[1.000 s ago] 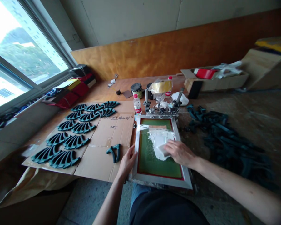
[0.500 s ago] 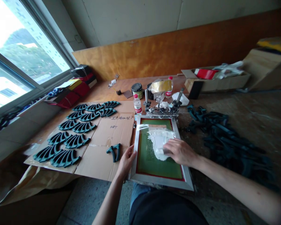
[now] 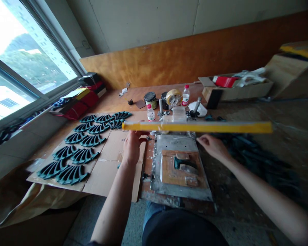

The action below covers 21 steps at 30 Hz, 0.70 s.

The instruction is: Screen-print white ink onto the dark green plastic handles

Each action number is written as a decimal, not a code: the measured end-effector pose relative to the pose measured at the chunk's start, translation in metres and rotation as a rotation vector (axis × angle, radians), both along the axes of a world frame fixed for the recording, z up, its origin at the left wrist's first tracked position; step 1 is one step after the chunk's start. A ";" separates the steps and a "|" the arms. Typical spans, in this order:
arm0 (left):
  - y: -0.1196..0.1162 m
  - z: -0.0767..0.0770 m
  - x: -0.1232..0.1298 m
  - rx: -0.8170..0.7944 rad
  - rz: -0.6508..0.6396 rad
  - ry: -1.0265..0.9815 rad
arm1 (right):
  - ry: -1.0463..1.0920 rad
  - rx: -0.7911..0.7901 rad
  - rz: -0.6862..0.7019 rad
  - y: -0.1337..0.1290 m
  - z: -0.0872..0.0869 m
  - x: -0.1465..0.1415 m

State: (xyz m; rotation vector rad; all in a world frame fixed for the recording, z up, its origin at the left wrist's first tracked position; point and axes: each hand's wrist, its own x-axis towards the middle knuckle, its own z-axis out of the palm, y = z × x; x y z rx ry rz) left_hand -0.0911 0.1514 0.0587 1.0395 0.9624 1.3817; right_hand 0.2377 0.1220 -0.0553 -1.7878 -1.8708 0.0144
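Observation:
The screen printing frame (image 3: 197, 127) is tilted up, seen nearly edge-on as a long yellow-edged bar. My left hand (image 3: 131, 145) grips it near its left end, the fingertips partly hidden behind it. My right hand (image 3: 212, 147) is just below the bar, fingers closed; whether they hold anything is hidden. Under the frame lies a grey metal base plate (image 3: 179, 143). On it a brown board (image 3: 168, 171) carries a dark green plastic part (image 3: 178, 163), seated among small blocks.
Several green curved parts (image 3: 84, 155) lie in rows on cardboard (image 3: 105, 171) to the left. A dark green pile (image 3: 259, 160) lies on the right. Bottles (image 3: 150, 113), an ink tub (image 3: 150, 99) and a tape roll (image 3: 174, 96) stand behind; an open carton (image 3: 242, 89) sits back right.
The screen frame has swung up from lying flat, uncovering the base plate and green part. My left hand rose with it. My right hand moved off the mesh to the right and forward.

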 end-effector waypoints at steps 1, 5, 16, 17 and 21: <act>0.008 0.008 0.005 0.023 -0.012 -0.023 | -0.037 -0.042 0.053 -0.010 -0.016 -0.008; 0.000 -0.003 0.022 0.042 0.100 -0.073 | -0.232 -0.227 0.137 -0.040 -0.056 -0.048; -0.116 -0.144 0.037 -0.811 -0.119 -0.180 | -0.035 -0.061 0.425 -0.081 -0.023 -0.105; -0.106 -0.148 0.016 -0.812 -0.050 -0.099 | -0.069 -0.112 0.350 -0.076 -0.025 -0.081; -0.072 -0.179 -0.094 -0.841 0.239 0.488 | -0.435 -0.511 -0.305 -0.058 -0.050 0.043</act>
